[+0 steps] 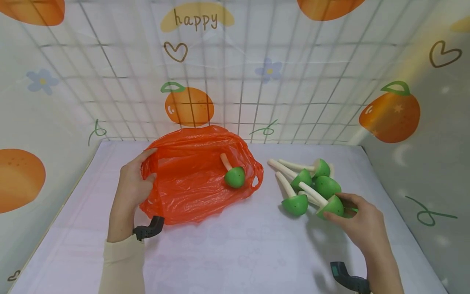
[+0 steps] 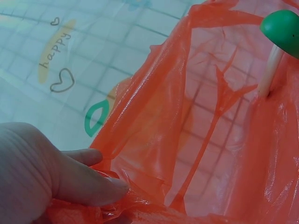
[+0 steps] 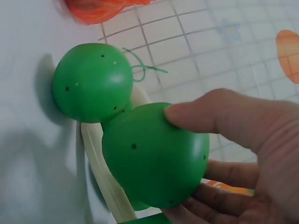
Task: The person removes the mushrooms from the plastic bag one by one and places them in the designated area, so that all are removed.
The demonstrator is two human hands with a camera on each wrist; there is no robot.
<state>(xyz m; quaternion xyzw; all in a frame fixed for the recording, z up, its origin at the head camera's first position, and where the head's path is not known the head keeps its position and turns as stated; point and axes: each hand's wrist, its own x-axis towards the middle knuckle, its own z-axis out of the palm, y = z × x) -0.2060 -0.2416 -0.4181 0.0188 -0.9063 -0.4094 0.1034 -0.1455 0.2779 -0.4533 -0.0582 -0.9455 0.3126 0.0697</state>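
Note:
My left hand (image 1: 133, 181) grips the left edge of a red plastic bag (image 1: 191, 192) that lies on the table. In the left wrist view, the thumb presses a crumpled fold of its film. A toy mushroom (image 1: 235, 177) with a green cap and pale stem lies on the bag's right part. On the right, several more toy mushrooms are heaped together. My right hand (image 1: 361, 222) holds one toy mushroom (image 3: 152, 154) by its dark-dotted green cap, thumb on one side and fingers on the other. Right beside it in the right wrist view is another mushroom's cap (image 3: 93, 81).
The heap includes a front-left toy mushroom (image 1: 295, 205) and a rear one (image 1: 321, 168). Behind the white tabletop (image 1: 235, 253) stands a wire grid (image 1: 238, 65) covered by a sheet printed with oranges. Similar printed sheets hang at both sides.

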